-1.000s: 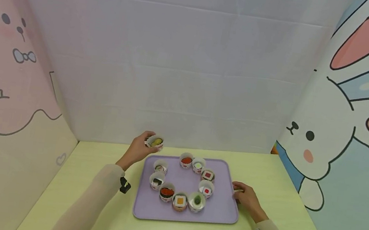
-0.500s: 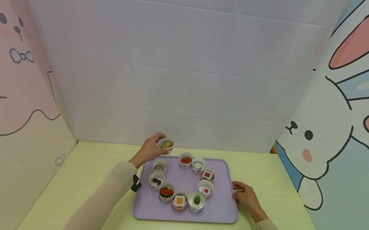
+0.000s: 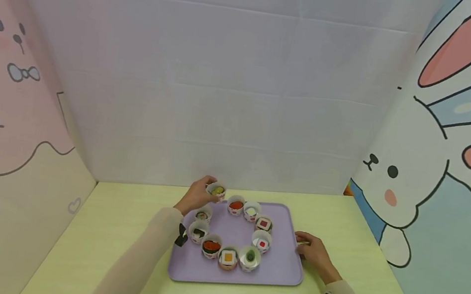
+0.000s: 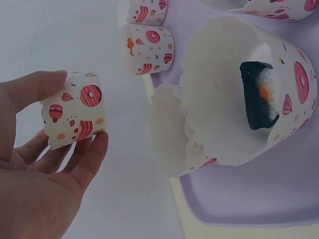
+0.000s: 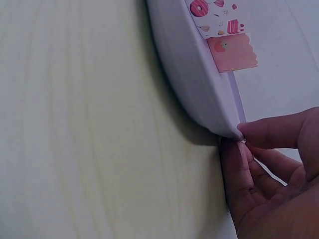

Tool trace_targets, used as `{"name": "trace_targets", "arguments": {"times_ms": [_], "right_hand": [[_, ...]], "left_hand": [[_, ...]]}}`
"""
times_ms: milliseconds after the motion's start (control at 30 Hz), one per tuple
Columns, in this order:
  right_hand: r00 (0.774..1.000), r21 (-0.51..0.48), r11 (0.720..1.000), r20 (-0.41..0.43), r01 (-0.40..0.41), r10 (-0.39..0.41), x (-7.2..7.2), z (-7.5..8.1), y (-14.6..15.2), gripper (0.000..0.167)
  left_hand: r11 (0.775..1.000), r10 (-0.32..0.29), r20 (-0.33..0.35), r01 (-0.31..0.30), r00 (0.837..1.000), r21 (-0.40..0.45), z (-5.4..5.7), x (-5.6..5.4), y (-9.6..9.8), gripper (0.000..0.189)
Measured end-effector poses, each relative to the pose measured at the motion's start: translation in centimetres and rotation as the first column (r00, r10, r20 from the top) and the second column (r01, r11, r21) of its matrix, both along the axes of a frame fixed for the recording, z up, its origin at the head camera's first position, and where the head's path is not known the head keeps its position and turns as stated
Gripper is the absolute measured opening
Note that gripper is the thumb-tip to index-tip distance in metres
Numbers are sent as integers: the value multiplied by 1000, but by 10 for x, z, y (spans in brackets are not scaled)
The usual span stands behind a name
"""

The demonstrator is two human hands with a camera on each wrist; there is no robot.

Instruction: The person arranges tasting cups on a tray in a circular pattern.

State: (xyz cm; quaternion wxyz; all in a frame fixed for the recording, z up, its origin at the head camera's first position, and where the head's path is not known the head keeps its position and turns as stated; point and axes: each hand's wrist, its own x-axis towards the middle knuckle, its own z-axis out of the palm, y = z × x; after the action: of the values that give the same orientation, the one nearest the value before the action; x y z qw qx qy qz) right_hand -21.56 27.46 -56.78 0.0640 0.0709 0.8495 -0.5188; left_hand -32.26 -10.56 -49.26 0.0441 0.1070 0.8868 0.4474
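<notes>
A lilac tray (image 3: 281, 271) lies on the table, bearing a ring of paper baking cups with small sushi-like pieces inside. My left hand (image 3: 195, 197) grips another paper cup (image 3: 216, 192) over the tray's far left edge, beside the cup with red filling (image 3: 235, 206). Donut and cake prints cover the held cup's side in the left wrist view, thumb on one side and fingers on the other. Yellow-green pieces show in it from the head view. On the right, my right hand (image 3: 315, 254) pinches the tray's rim (image 5: 234, 130) between thumb and fingers.
A cup with a dark-wrapped piece (image 4: 256, 94) stands large in the left wrist view. Near the front of the ring are cups with an orange-topped square (image 3: 228, 258) and a green piece (image 3: 250, 258). A white backdrop (image 3: 225, 90) rises behind the pale yellow table (image 3: 127, 212).
My left hand has carried its cup rightward, then slightly down, toward the gap at the ring's far left. The right hand stays at the tray's rim.
</notes>
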Motion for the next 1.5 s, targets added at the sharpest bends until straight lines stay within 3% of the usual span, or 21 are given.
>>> {"name": "trace_targets", "arguments": {"times_ms": [233,667,900,1200,1500], "right_hand": [[1000,-5,1000,-6,-1,1,0,0,-1,54],[1000,-6,1000,-11,-9,9,1,3,-1,55],[1000,-10,1000,-13,-4,4,1,2,-2,55],[1000,-8,1000,3,12,-12,1,1,-2,53],[1000,-17,1000,5,13,-13,0,0,0,53]], "left_hand": [[1000,4,24,-3,1000,-24,-13,-2,4,58],[999,3,118,4,993,-54,-21,1,8,57],[996,14,97,-6,995,-87,-39,-7,9,55],[991,1,91,12,996,-134,-47,-8,12,59],[991,6,112,9,994,-131,-45,-6,15,65]]}}
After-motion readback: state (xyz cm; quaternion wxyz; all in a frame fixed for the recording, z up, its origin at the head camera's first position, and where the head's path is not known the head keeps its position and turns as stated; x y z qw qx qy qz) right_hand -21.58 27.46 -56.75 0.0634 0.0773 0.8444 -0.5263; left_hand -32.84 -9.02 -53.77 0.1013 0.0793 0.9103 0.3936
